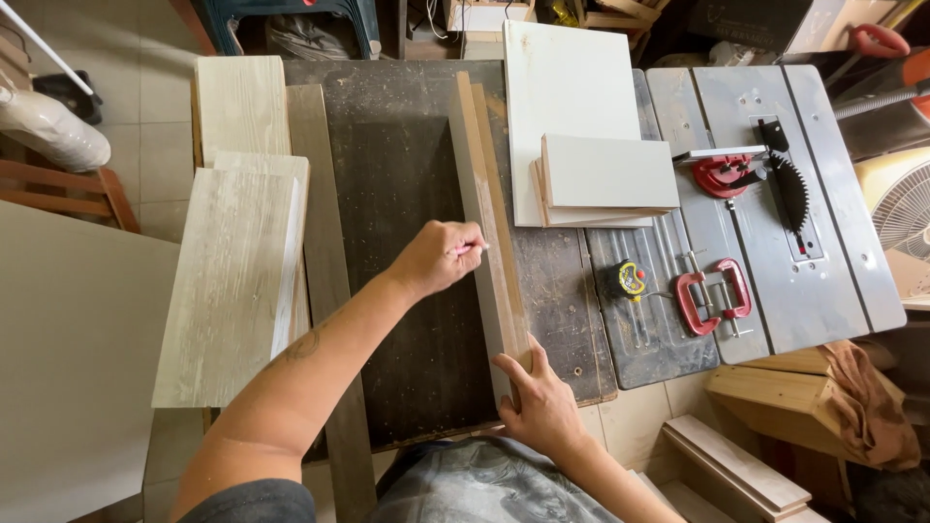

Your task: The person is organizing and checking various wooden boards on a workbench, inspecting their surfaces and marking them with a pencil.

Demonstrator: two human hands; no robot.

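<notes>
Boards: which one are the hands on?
The narrow strip standing on the dark bench: left hand marks it, right hand steadies its near end.

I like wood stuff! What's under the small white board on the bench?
The small white board lies on more thin boards, atop a big white panel. How many boards lie beneath is hidden.

A matt, dusty dark worktop (397, 194) is seen beneath raw wooden strips (489, 223); smooth white laminated boards (567, 97) and a grey metal saw table (823, 242) are shown.
</notes>
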